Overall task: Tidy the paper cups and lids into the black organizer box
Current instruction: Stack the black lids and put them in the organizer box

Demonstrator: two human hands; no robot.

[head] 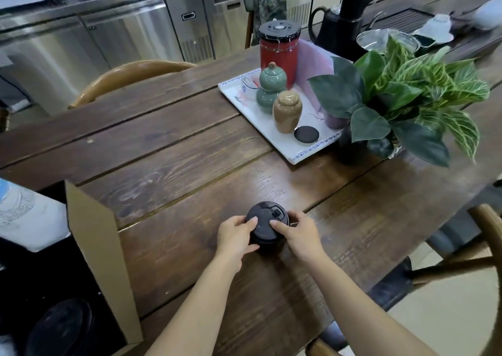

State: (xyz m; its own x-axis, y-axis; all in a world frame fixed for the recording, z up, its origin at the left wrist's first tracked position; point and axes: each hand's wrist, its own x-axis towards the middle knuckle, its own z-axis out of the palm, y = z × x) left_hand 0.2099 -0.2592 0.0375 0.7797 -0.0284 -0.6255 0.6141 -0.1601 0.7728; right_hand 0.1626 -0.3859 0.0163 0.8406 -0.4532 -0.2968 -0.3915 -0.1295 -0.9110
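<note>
A dark paper cup [269, 245] stands upright on the wooden table [168, 171], capped by a black plastic lid [264, 215]. My left hand [235, 236] grips the lid's left side, thumb on top. My right hand [297, 233] holds the right side, fingertips on the lid. Both hands press around the lid and cup together. At the far left sits an open box with a cardboard flap [99, 249] and a dark inside; a stack of black lids [62, 325] shows in its lower part.
A white tray [245, 103] at the back holds a red canister [279, 52], a green gourd jar [271, 88], a brown jar [287, 111] and a black coaster [306, 135]. A leafy plant [407, 97] stands right of it. Wooden chairs [130, 76] flank the table.
</note>
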